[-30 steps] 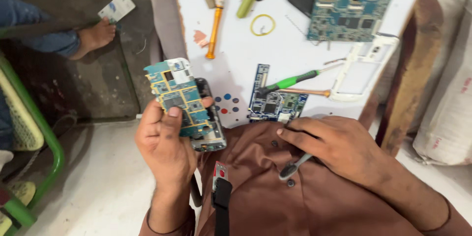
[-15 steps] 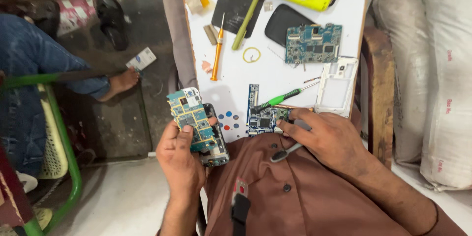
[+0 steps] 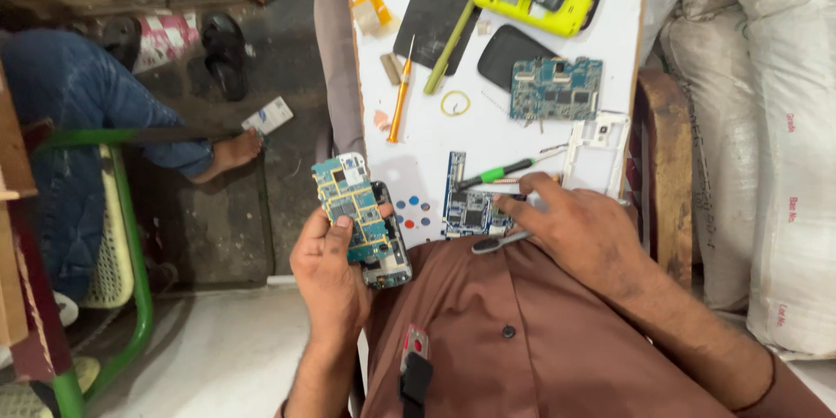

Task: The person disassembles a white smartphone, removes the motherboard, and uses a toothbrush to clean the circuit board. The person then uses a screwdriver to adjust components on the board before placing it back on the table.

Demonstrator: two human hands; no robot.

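Note:
My left hand (image 3: 335,270) holds a teal phone circuit board (image 3: 348,205) stacked on a dark phone body (image 3: 389,257), off the table's left edge. My right hand (image 3: 583,226) rests at the near edge of the white table (image 3: 496,135), fingers around thin metal tweezers (image 3: 501,242), beside a second blue circuit board (image 3: 466,209). A green-handled screwdriver (image 3: 501,174) lies just beyond my right fingers.
On the table lie an orange-handled screwdriver (image 3: 400,100), a larger blue board (image 3: 556,87), a white phone frame (image 3: 595,152), a yellow phone housing (image 3: 535,4) and dark covers (image 3: 444,9). Another person's jeans leg and bare foot (image 3: 231,155) are at left. Sacks (image 3: 766,148) stand right.
The view has tilted and widened, showing more of the far table. My left hand keeps the board and phone; my right hand stays at the table edge with the tweezers.

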